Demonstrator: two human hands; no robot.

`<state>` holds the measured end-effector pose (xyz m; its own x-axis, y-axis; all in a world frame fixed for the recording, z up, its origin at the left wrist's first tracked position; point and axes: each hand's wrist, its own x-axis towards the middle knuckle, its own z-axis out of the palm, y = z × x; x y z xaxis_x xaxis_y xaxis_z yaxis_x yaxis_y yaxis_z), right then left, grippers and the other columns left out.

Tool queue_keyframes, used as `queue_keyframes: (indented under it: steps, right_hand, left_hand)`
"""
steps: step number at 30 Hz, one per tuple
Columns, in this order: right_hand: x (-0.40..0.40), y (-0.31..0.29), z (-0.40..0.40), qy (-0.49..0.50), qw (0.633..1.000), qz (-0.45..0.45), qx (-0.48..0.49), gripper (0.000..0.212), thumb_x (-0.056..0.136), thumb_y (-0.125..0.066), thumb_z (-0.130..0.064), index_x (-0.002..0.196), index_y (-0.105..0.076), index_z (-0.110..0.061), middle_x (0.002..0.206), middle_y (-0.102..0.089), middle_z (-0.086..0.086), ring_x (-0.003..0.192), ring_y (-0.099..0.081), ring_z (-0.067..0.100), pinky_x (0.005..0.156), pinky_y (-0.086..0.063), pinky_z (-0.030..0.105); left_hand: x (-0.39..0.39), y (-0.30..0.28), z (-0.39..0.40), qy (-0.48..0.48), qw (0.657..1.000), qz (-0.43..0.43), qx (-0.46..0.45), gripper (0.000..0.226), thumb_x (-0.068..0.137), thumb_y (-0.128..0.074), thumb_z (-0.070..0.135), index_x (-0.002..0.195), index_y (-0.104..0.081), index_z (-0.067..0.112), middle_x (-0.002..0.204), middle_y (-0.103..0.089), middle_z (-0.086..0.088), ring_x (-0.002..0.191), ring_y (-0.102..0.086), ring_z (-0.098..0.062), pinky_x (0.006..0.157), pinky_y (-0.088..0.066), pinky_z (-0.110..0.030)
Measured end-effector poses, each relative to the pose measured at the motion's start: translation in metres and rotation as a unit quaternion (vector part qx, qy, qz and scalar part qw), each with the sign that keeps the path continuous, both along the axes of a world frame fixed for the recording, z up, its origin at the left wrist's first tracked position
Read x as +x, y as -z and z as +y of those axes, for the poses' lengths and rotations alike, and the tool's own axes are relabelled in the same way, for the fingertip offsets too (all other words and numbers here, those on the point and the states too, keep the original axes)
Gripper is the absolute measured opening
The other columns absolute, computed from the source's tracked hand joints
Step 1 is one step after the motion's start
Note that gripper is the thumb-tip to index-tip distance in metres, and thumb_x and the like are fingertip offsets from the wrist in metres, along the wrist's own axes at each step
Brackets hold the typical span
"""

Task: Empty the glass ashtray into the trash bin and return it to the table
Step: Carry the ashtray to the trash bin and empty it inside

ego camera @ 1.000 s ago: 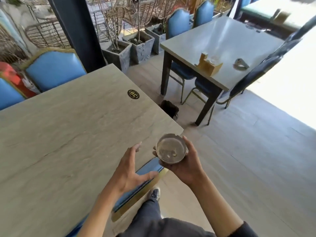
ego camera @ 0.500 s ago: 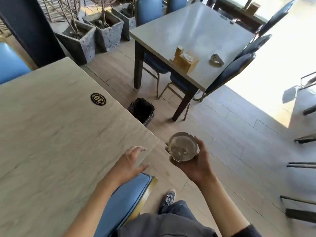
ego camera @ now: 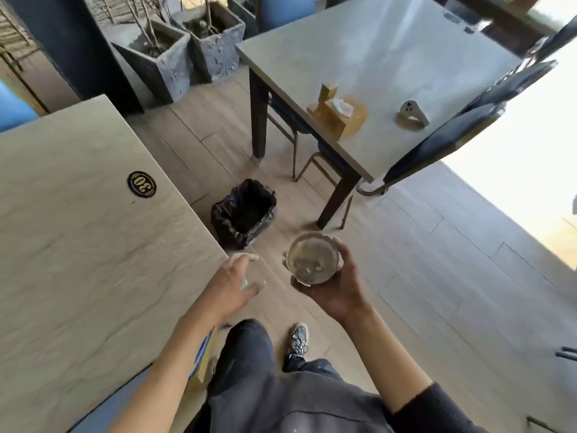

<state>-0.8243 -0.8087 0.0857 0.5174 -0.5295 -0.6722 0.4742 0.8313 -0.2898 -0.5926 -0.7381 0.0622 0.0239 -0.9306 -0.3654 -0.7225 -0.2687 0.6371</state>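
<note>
Blur softens the left hand [ego camera: 232, 284], which hangs open and empty just past the table [ego camera: 78, 260] corner. Butts inside the glass ashtray [ego camera: 313, 258] are hard to make out; the right hand [ego camera: 335, 290] cups it upright from below. Compared with a second ago, the trash bin [ego camera: 245, 212] shows fully, nearer, with bare floor [ego camera: 437, 260] between it and the ashtray.
</note>
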Motion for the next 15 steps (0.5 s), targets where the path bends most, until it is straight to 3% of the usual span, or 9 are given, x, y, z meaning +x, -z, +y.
queue_keyframes:
  steps: [2,6,12,15]
  right_hand:
    - [-0.008,0.003,-0.024,-0.009,1.0,-0.002,0.003,0.09,0.084,-0.07,-0.055,0.156,-0.045,-0.007,0.16,-0.045,0.026,0.149,-0.044,0.043,0.089,-0.052,0.048]
    - [-0.01,0.008,-0.074,-0.039,0.999,-0.014,0.014,0.088,0.085,-0.07,-0.053,0.156,-0.045,-0.008,0.161,-0.044,0.027,0.148,-0.046,0.042,0.091,-0.05,0.047]
    - [0.025,0.022,-0.153,-0.089,0.995,0.005,0.044,0.078,0.087,-0.068,-0.05,0.15,-0.052,-0.008,0.159,-0.046,0.026,0.145,-0.05,0.042,0.091,-0.049,0.048]
    - [0.051,0.033,-0.193,-0.112,0.992,0.017,0.05,0.082,0.089,-0.064,-0.051,0.156,-0.044,-0.009,0.158,-0.048,0.026,0.137,-0.056,0.042,0.088,-0.05,0.048]
  left_hand:
    - [-0.013,-0.001,-0.015,-0.018,1.0,-0.024,-0.005,0.059,0.087,-0.069,0.043,0.138,-0.049,0.021,0.137,-0.048,0.001,0.122,-0.052,-0.018,0.104,-0.043,-0.027]
    - [-0.023,0.0,-0.047,-0.06,0.997,-0.054,0.007,0.066,0.088,-0.067,0.042,0.144,-0.042,0.017,0.145,-0.042,-0.005,0.135,-0.042,-0.023,0.114,-0.037,-0.035]
    - [0.002,0.017,-0.106,-0.119,0.992,-0.042,0.018,0.07,0.091,-0.066,0.039,0.147,-0.037,0.011,0.149,-0.039,-0.009,0.139,-0.041,-0.025,0.113,-0.037,-0.035]
    - [0.025,0.034,-0.139,-0.147,0.989,-0.023,0.026,0.068,0.092,-0.065,0.038,0.147,-0.037,0.01,0.148,-0.04,-0.01,0.138,-0.041,-0.024,0.112,-0.035,-0.032]
